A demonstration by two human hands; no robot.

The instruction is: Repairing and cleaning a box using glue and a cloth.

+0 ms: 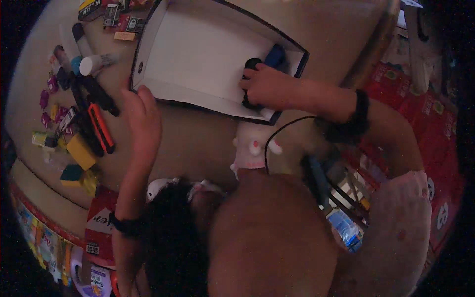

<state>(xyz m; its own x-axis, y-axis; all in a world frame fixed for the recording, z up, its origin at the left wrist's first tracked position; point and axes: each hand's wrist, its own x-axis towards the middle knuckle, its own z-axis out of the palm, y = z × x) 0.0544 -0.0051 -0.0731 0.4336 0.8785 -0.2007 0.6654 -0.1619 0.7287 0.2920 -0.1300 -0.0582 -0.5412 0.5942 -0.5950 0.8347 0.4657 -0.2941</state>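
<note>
A shallow box, white inside with a dark rim, lies open on the table. My left hand holds the box's near left corner, with fingers closed at its edge. Inside the right end of the box, my right hand is closed round a black rounded object. Its kind cannot be made out, since my fingers cover most of it. Just beyond that hand, a dark blue item rests against the box's end wall.
Left of the box lie an orange-and-black utility knife, a white bottle, a yellow sponge, a green-topped sponge and several small purple items. Small packages sit farther back. A thin black cable curves near my right forearm.
</note>
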